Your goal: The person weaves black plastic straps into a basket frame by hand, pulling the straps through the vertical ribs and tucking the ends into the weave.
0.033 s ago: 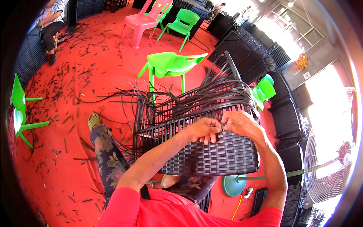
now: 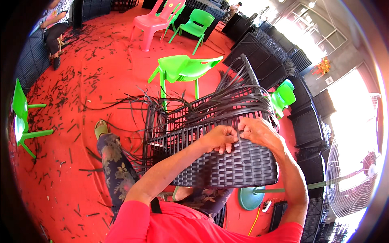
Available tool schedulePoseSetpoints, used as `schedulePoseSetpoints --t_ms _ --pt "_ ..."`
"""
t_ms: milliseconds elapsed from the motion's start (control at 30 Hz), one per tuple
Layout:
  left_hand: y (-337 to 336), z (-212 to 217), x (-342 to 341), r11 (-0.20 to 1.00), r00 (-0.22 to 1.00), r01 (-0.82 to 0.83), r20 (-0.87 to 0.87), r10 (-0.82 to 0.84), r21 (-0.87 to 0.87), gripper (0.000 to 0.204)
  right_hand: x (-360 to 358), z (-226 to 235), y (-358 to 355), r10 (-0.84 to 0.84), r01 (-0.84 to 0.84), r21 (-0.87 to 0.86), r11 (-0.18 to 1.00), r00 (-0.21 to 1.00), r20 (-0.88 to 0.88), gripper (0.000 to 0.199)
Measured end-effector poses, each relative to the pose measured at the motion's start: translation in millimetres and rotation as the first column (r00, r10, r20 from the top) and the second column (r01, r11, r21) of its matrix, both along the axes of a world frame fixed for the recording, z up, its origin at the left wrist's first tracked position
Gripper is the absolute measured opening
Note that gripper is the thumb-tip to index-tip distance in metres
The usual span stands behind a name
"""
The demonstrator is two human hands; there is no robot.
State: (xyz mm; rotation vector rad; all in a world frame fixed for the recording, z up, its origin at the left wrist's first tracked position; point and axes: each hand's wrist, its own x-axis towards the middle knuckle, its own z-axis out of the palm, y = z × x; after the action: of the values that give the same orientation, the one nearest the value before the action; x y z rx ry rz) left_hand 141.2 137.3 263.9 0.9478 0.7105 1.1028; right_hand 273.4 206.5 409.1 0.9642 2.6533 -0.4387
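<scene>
A half-woven black wicker panel (image 2: pixel 239 168) of flat plastic strips stands before me on a black frame (image 2: pixel 156 141). Its lower part is tightly woven, while upright strips show bare above the weave. My left hand (image 2: pixel 222 139) is closed in a pinch at the upper edge of the weave. Beside it, almost fingertip to fingertip, my right hand (image 2: pixel 260 133) is also closed there. Both seem to pinch a black strip at the weave's edge, mostly hidden by the fingers. Long loose black strips (image 2: pixel 239 101) drape over the frame behind my hands and hang down at its right.
A green chair (image 2: pixel 184 69) stands just beyond the frame; another green chair (image 2: pixel 20 117) is far left. Strip scraps litter the red floor (image 2: pixel 81 137). A standing fan (image 2: pixel 352 174) is at right, its round base (image 2: pixel 251 198) near my legs. A person (image 2: pixel 56 24) sits back left.
</scene>
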Motion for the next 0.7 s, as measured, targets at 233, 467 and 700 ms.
schedulePoseSetpoints --t_ms 233,467,700 --pt "-21.9 0.1 -12.6 0.973 0.887 -0.189 -0.403 0.227 0.132 0.022 0.0 -1.6 -15.7 0.298 -0.217 0.264 0.940 0.899 -0.322 0.020" --pt "-48.5 -54.4 -17.7 0.968 0.974 -0.226 -0.034 0.223 -0.112 0.019 -17.5 -17.8 -18.7 0.384 -0.340 0.202 0.919 0.889 -0.250 0.011" --pt "-52.9 -61.4 -28.7 0.984 0.925 -0.171 0.338 0.175 -0.041 0.025 -30.0 -30.0 -27.0 -0.220 0.150 -0.389 0.909 0.965 -0.140 0.011"
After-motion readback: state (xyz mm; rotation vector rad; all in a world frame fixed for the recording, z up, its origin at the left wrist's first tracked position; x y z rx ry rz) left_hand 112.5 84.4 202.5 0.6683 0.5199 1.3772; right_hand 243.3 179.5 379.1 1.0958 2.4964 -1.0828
